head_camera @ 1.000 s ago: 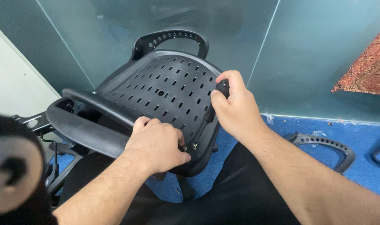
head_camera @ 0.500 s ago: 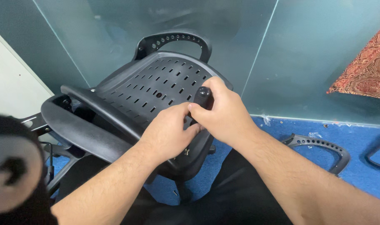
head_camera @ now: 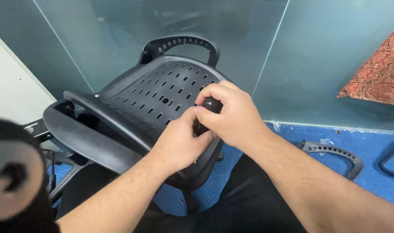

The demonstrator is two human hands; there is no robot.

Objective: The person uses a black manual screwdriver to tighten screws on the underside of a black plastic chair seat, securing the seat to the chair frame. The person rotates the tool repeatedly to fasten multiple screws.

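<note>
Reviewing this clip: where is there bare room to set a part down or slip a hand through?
Bare blue carpet lies between the glass wall and the loose armrest. It is crowded where both the left hand and right hand meet at the black knob on the perforated chair shell.

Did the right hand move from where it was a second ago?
Yes. The right hand slid left from the chair seat's right edge, meeting the left hand on a black knob.
</note>
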